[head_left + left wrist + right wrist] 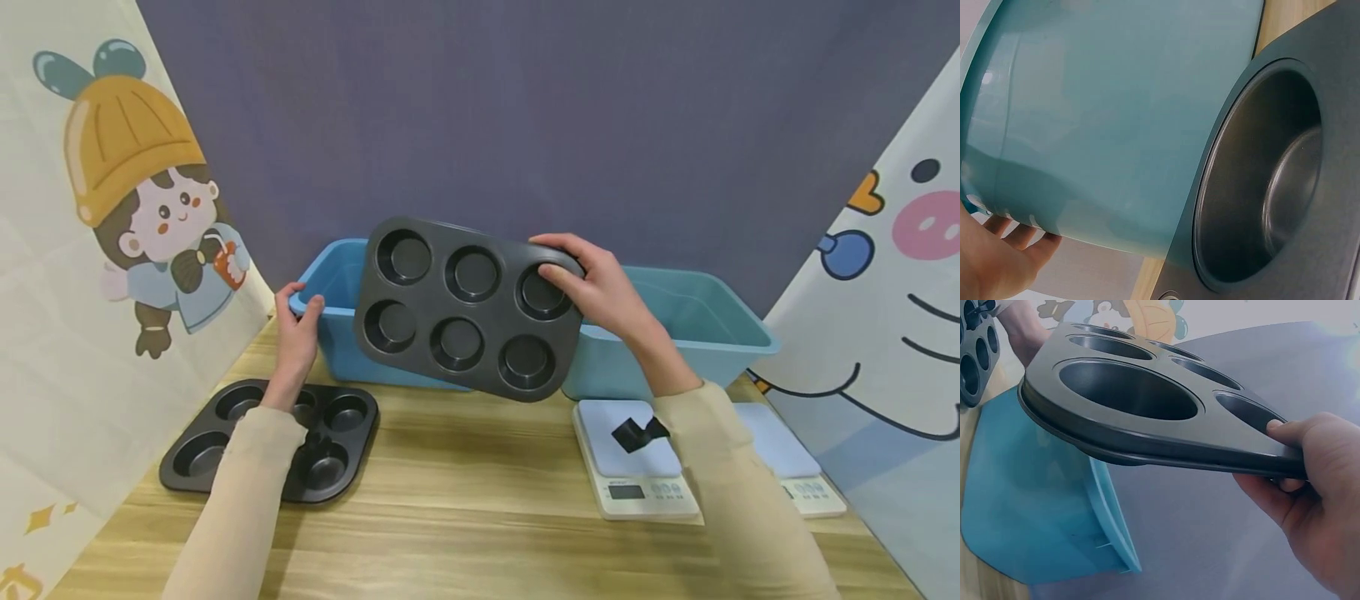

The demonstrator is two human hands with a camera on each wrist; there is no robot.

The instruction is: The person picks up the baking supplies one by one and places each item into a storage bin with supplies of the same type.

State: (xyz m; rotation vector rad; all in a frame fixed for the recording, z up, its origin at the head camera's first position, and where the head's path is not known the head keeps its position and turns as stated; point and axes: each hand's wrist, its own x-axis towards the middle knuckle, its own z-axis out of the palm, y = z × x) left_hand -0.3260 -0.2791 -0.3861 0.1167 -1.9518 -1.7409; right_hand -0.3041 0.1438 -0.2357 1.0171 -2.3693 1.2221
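A person's right hand grasps a dark six-cup muffin pan by its upper right corner, the thumb pressed to the front face beside a cup and the fingers tucked behind — a firm pinch, with the hand closed around the edge. The pan is held up off the wooden table, its cups facing the person and its right side dipping, in front of a blue bin and a teal bin that stand side by side. The left hand grips the blue bin at its near left corner, the thumb and fingers bent over the rim; whether the raised pan touches either bin cannot be told. Beneath the left forearm — its pale sleeve partly covering the cups — a second muffin pan lies flat on the table. At right, two white scales sit near the teal bin, partly covered by the right sleeve. A purple-gray backdrop hangs behind, flanked by panels printed with cartoon figures.
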